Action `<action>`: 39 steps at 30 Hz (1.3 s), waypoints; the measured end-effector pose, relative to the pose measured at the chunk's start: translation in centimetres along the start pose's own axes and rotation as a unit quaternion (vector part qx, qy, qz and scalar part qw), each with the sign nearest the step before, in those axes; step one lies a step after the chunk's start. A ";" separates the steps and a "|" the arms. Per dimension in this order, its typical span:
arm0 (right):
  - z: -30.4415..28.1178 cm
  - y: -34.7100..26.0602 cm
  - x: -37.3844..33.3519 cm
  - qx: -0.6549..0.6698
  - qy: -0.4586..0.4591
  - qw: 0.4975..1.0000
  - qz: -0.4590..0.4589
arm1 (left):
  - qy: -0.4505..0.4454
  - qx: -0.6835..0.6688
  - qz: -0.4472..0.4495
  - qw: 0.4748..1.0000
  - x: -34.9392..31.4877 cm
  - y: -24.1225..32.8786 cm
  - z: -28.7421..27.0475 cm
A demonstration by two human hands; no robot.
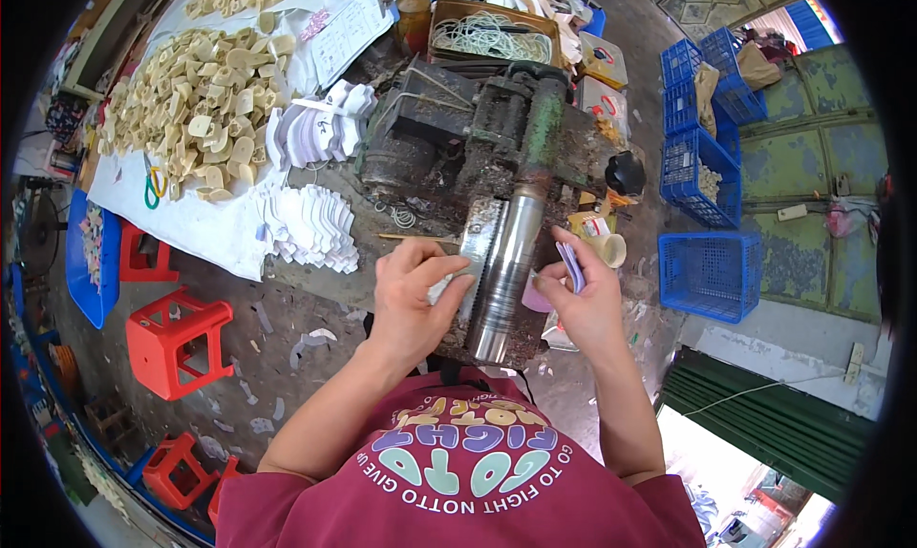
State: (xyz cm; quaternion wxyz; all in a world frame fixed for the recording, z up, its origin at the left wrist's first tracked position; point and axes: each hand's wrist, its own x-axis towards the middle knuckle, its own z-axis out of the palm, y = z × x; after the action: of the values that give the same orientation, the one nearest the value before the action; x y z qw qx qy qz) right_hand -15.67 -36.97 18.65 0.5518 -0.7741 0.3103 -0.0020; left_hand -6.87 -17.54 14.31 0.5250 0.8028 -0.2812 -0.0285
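A worn machine [458,137] stands in front of me with a shiny metal roller [511,271] pointing toward my body. On its left side my left hand [409,295] pinches a small white piece [441,286] at the edge of a flat metal guide [482,231]. To the right of the roller, my right hand [590,305] is closed on a few thin lilac pieces [571,264], stacked on edge. A pink piece [536,295] shows between its fingertips and the roller; whether it is gripped or touches the roller, I cannot tell.
Left of the machine, a white-covered table [162,221] bears a heap of beige pieces [205,109] and stacks of white cut pieces [308,225]. Red stools [177,343] stand on the scrap-littered floor. Blue crates [710,273] are at the right.
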 end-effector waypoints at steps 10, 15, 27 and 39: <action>-0.2 -1.6 0.2 0.028 0.065 0.997 -0.038 | 0.153 -0.010 -0.090 0.984 0.6 -7.6 -4.1; -0.2 -2.2 -0.6 0.031 0.063 0.997 -0.030 | 0.164 0.406 -0.026 0.898 0.3 -18.5 -13.3; 2.1 -4.7 -2.1 0.013 -0.062 0.997 -0.046 | -0.005 -0.201 -0.228 0.953 0.6 -2.5 -3.8; -1.9 -4.3 -2.5 0.164 -0.097 0.982 0.007 | -0.140 -0.426 -0.210 0.869 1.5 5.8 -2.1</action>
State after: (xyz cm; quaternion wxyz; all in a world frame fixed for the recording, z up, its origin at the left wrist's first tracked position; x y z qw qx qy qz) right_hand -16.29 -36.49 23.96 0.6987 -0.6676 0.2559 0.0261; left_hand -7.35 -18.16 20.59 0.7531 0.5286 -0.1367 -0.3670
